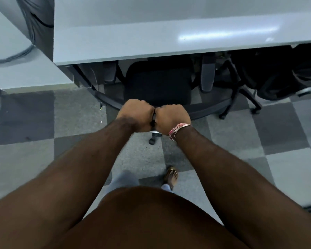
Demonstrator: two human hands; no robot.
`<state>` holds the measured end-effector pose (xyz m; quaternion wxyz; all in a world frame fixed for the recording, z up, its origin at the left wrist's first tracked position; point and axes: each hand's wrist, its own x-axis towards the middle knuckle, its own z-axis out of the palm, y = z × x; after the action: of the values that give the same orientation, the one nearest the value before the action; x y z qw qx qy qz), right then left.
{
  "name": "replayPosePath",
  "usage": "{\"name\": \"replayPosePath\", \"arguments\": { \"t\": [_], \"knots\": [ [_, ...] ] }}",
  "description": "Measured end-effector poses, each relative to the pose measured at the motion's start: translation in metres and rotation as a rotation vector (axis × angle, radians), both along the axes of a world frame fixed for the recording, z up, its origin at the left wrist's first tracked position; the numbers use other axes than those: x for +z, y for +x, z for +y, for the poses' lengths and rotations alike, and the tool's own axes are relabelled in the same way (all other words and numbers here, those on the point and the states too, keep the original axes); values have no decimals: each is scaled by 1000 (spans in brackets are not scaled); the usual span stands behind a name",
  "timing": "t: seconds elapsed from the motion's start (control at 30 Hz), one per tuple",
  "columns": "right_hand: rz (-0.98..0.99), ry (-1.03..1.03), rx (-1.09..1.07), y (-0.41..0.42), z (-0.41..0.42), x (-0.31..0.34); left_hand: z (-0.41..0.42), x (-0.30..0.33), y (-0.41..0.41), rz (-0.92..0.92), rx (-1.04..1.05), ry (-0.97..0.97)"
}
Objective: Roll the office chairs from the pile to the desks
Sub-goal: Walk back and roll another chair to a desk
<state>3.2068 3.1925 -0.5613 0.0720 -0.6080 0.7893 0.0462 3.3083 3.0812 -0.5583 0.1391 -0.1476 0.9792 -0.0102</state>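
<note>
A black office chair (158,85) stands with its seat partly under the white desk (151,38). Its curved backrest top runs left and right just in front of the desk edge. My left hand (136,115) and my right hand (171,117) grip the middle of that backrest top side by side, knuckles touching, fingers curled over the rim. One caster of the chair (152,141) shows on the floor below my hands. The grey armrests sit beneath the desk edge.
A second black chair (269,76) is tucked under the desk at the right, its base legs reaching onto the checkered grey carpet (285,141). Another white desk (16,56) with cables lies at the left. My sandalled foot (171,177) is behind the chair.
</note>
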Motion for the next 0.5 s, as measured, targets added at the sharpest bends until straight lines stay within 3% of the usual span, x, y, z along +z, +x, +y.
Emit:
{"name": "replayPosePath", "arguments": {
  "t": [0.17,0.5],
  "knots": [
    [20,15,85,-43,1,-1,7,0,-35,-23,42,2],
    [104,8,140,-152,-72,-3,-51,-1,-136,38,89,-19]
  ]
}}
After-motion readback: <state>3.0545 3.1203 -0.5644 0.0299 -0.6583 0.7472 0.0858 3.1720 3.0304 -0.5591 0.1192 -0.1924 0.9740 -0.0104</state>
